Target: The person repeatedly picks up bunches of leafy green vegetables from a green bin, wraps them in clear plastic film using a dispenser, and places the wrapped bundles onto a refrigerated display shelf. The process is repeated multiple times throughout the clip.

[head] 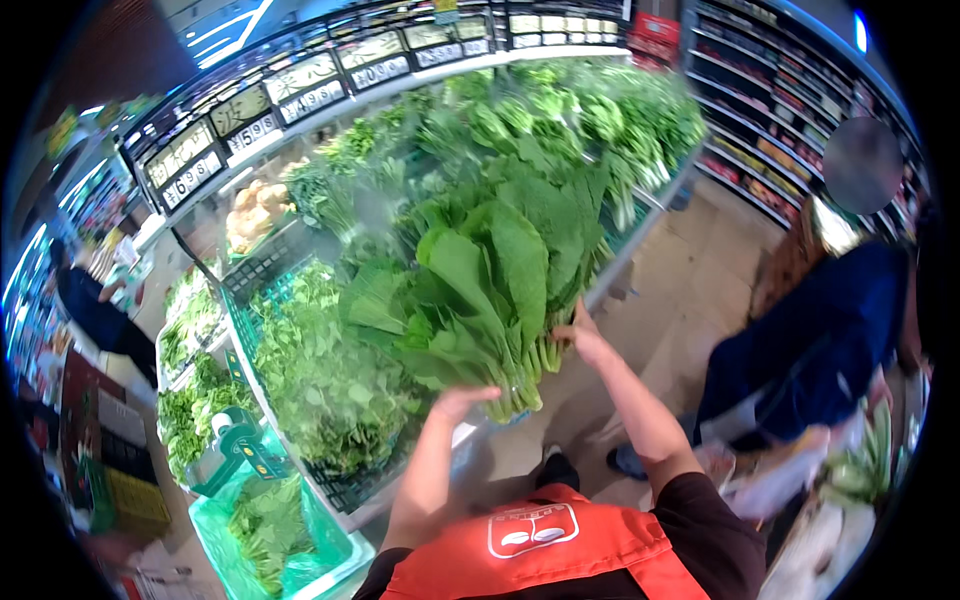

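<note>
Bunches of broad-leafed greens stand before me at the front edge of a vegetable display, leaves pointing away and pale stems towards me. My left hand is at the stem ends on the near left, thumb stretched along them; its fingers are partly hidden beneath. On the right side, my right hand grips the stems of the bunches, fingers against the stalks. Left of the bunches, loose leafy greens fill a section of the display. A red apron covers my front.
A green-lined crate with greens is at lower left. Pale root vegetables and price signs are at the back. To the right stands a person in dark blue, near a table with more vegetables.
</note>
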Demonstrator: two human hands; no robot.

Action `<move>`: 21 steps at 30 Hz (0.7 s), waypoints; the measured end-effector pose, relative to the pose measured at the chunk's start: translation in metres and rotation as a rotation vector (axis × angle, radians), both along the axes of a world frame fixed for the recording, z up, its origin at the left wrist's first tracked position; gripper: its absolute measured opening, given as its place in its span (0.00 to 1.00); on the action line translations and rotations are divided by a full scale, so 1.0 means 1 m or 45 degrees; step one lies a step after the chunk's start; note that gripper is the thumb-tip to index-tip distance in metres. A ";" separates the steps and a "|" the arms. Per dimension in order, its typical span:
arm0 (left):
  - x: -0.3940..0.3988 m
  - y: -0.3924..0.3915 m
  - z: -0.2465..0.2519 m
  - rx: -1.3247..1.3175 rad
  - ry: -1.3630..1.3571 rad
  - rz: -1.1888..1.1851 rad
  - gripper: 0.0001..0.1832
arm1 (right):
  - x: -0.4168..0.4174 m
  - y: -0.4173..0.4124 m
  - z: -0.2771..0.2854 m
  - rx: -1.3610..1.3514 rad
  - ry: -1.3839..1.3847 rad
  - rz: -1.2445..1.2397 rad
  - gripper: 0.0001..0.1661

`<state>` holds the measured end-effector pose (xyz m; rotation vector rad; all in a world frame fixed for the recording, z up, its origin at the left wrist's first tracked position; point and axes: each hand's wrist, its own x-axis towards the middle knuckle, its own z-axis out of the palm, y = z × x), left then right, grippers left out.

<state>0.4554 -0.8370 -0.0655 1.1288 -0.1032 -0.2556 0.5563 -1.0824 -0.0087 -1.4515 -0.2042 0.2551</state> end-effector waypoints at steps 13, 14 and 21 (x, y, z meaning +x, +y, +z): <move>0.035 0.007 -0.144 0.117 0.035 0.538 0.37 | 0.111 0.005 -0.064 -0.055 -0.218 0.264 0.53; 0.036 0.009 -0.143 0.074 0.106 0.592 0.37 | 0.112 0.002 -0.061 -0.031 -0.205 0.287 0.52; 0.051 0.008 -0.109 -0.068 0.261 0.901 0.37 | 0.139 -0.002 -0.059 -0.108 -0.274 0.358 0.47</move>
